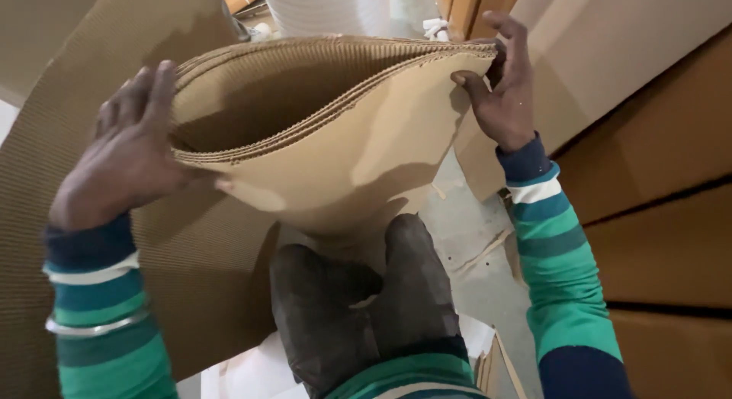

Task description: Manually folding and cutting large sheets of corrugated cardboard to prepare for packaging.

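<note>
I hold a bent stack of corrugated cardboard sheets (pixel 335 132) in the upper middle of the frame. My left hand (pixel 126 159) lies mostly flat over its left edge, fingers spread, thumb pressed on the front sheet. My right hand (pixel 503 86) pinches its upper right corner, fingers curled behind. My knees (pixel 366 292) sit just below it, above the floor (pixel 465 223). More cardboard (pixel 648 139) stands at right.

The bent stack of cardboard sheets (pixel 335 132) stands between the left hand (pixel 126 159) and the right hand (pixel 503 86), above the knees (pixel 366 292). A large cardboard sheet (pixel 53 101) lies to the left, stacked boxes (pixel 663 178) to the right, a roll (pixel 328 10) behind.
</note>
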